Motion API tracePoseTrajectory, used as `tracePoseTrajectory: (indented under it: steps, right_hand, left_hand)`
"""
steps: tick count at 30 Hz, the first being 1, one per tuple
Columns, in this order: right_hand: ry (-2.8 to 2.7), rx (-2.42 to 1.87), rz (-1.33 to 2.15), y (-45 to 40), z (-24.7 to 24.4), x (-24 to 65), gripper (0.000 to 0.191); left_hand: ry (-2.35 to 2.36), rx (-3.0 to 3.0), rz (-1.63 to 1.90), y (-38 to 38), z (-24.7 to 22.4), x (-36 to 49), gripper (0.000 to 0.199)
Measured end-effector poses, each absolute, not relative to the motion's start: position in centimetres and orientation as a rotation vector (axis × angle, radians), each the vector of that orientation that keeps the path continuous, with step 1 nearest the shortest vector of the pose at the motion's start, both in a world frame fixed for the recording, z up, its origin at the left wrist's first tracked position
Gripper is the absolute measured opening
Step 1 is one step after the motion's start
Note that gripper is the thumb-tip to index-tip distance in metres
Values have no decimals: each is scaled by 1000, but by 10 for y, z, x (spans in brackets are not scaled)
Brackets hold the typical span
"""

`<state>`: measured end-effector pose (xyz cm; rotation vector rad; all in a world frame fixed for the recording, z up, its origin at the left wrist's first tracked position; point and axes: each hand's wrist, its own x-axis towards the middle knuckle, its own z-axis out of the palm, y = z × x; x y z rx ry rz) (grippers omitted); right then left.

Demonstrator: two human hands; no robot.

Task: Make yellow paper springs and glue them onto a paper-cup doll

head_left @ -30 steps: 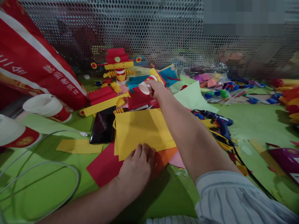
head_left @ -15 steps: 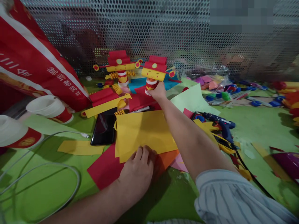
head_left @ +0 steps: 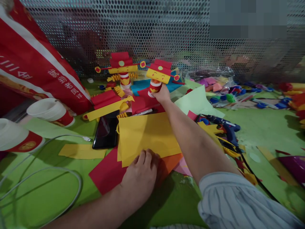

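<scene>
My right hand (head_left: 162, 94) is closed around the cup body of a paper-cup figure (head_left: 158, 76) with a yellow smiling face and a red hat. The figure's head tilts a little to the right. Behind it to the left stands a similar cup figure (head_left: 124, 71) with folded yellow paper arms. Nearer to me, my left hand (head_left: 143, 171) rests with curled fingers on the front edge of a yellow paper stack (head_left: 147, 133); whatever is under its fingertips is hidden. Red paper (head_left: 108, 173) and orange paper (head_left: 169, 165) stick out below that stack.
Left are stacked paper cups (head_left: 51, 111), a white cable (head_left: 79, 184), a black phone (head_left: 106, 132) and a red bag (head_left: 47, 60). A glue gun (head_left: 226, 127) lies right of my right forearm. A perforated metal panel (head_left: 152, 28) closes off the back.
The held figure's head has shifted slightly right and tilted, while its cup stays in about the same place. My left hand has hardly moved.
</scene>
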<state>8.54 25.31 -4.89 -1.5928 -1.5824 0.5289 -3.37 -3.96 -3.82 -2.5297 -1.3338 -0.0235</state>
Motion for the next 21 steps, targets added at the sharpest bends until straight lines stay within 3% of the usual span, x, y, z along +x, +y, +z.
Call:
tracePoseTrajectory:
  steps: [11, 17, 21]
  right_hand:
    - [-1807, -1805, 353, 242, -36, 89, 64]
    - [-2023, -1886, 314, 220, -19, 90, 30]
    - [-2050, -1865, 261, 199, -2, 99, 19]
  left_hand:
    - [-1368, -2603, 64, -40, -36, -35, 37]
    - [-1328, -2564, -16, -42, -41, -34, 34]
    - [-1335, -2567, -95, -42, -45, -34, 31]
